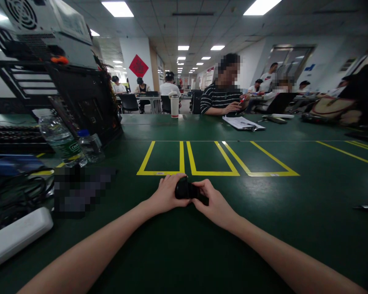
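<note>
Just in front of the yellow markings, a small black object [182,189] is held between my two hands over the green table [184,253]. Its left end is thick and rounded, and a flatter black part runs to the right; I cannot tell what kind of thing it is. Fingers and thumb of my left hand [164,194] curl around the rounded end. My right hand [214,201] pinches the flatter right part between thumb and fingers. Both hands partly cover the object.
Yellow tape outlines [213,173] lie ahead. At left are a power strip [18,237], cables [21,183], a water bottle [57,134] and a computer case [88,102]. Across the table are a white cup [174,107], a clipboard [243,123] and a seated person [216,98].
</note>
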A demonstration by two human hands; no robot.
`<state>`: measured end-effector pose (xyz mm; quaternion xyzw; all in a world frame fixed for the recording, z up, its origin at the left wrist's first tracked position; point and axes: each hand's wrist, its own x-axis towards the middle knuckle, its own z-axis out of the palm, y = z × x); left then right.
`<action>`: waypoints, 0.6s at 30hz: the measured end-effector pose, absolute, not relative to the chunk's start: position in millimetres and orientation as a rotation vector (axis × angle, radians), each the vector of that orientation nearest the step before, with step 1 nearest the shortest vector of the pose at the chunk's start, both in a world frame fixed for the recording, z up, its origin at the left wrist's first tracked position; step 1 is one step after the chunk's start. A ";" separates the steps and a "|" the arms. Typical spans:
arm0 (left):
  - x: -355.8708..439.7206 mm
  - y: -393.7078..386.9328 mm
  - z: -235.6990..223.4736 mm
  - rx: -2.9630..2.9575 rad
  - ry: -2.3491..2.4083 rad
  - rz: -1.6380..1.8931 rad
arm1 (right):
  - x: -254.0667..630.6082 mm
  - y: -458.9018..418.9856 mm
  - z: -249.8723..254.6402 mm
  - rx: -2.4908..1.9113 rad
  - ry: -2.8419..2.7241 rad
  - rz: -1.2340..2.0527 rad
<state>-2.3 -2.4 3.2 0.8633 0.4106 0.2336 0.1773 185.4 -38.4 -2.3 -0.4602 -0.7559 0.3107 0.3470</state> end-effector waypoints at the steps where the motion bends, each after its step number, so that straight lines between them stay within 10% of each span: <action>1: -2.3 -2.0 3.8 2.415 1.188 0.640 | 186.0 -37.9 -2.5 -1.245 -1.953 0.767; 18: 0.7 9.0 -1.7 2.385 1.444 0.548 | 202.5 -30.7 -8.4 -1.535 -2.026 0.588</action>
